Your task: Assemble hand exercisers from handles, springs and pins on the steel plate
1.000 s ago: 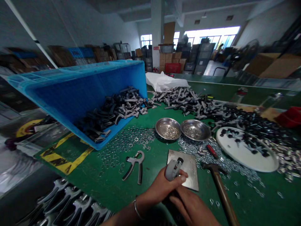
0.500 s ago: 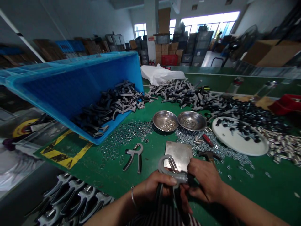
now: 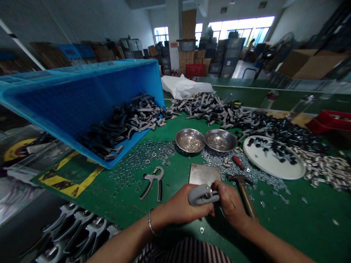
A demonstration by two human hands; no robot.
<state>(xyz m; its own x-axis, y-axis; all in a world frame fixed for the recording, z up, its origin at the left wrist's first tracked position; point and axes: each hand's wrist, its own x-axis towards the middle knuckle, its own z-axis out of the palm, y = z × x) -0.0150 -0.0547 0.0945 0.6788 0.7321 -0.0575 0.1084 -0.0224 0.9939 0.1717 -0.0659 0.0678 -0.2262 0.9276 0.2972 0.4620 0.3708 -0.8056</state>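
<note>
A grey hand grip strengthener is held between both hands above the front of the green table. My left hand is closed around it from the left, thumb along its near side. The fingers of my right hand pinch its right end, beside a small shiny metal part. Its handles are mostly hidden. Just beyond the hands lies a square metal plate. Right of my right hand rests a hammer. Another hand grip strengthener lies to the left, and a small metal piece sits below the hands.
A tipped blue crate holds grey and black handles. Two steel bowls hold small metal parts. A white plate carries black knobs with bolts. Loose rings, nuts and a red-handled tool lie around. Assembled grips are stacked lower left.
The hand grip strengthener has been turned, so its curved top now faces me and its spring and handles are no longer seen. My right hand has shifted slightly left, uncovering the hammer's handle.
</note>
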